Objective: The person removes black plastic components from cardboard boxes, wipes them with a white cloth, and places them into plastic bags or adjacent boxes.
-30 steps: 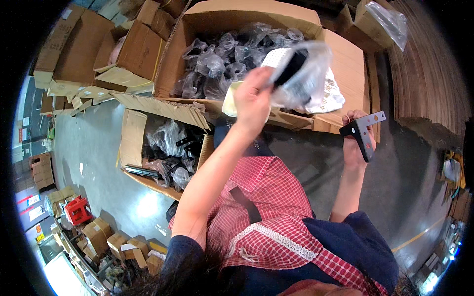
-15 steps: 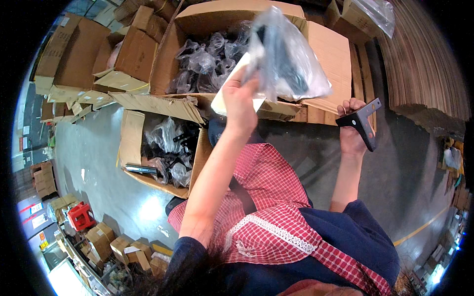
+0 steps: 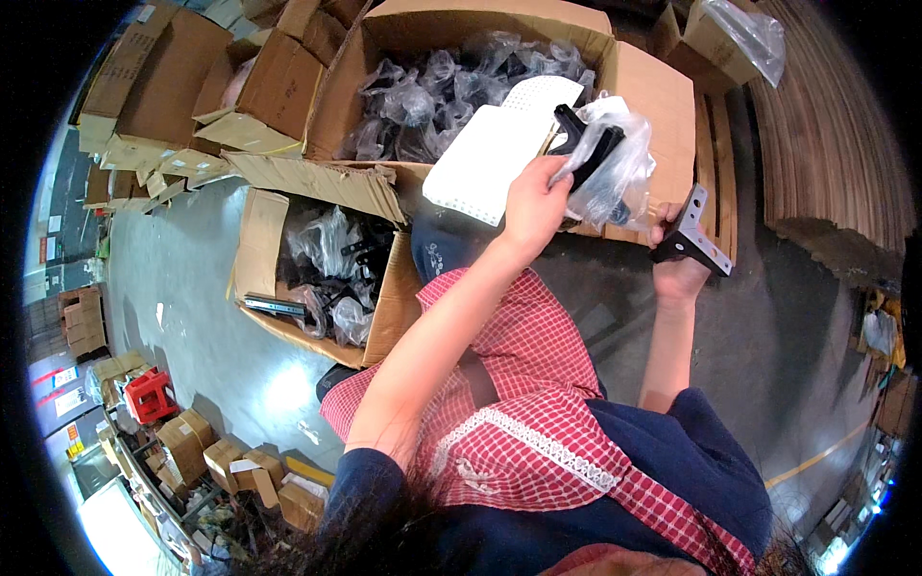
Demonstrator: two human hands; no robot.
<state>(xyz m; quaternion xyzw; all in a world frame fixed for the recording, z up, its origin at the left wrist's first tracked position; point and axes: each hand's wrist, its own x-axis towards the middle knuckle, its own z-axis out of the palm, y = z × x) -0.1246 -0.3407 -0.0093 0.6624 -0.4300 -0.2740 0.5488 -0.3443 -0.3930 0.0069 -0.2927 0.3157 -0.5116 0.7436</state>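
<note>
My left hand (image 3: 538, 206) is closed on a clear plastic bag (image 3: 622, 178) near the front edge of the large carton. Black bracket-like parts (image 3: 600, 154) show at the bag; whether they lie wholly inside it I cannot tell. Just to the right, my right hand (image 3: 680, 276) grips a black angled metal bracket (image 3: 693, 235) with round holes along its arms. White sheets (image 3: 480, 158) with rows of small marks lie across the carton's near edge, left of the bag. The open large carton (image 3: 331, 106) contains many plastic-wrapped dark parts (image 3: 413, 101).
A smaller open carton (image 3: 259, 216) by my legs holds loose black parts, plastic bags and a metal rail (image 3: 276, 306). Other cartons (image 3: 158, 77) stand at the far left. Tall stacked cardboard sheets (image 3: 816, 134) rise at the right, beside a wooden pallet (image 3: 715, 144).
The bag has come down and to the right, closer to the bracket, uncovering more of the white sheets. My right hand has turned the bracket so its holed faces show.
</note>
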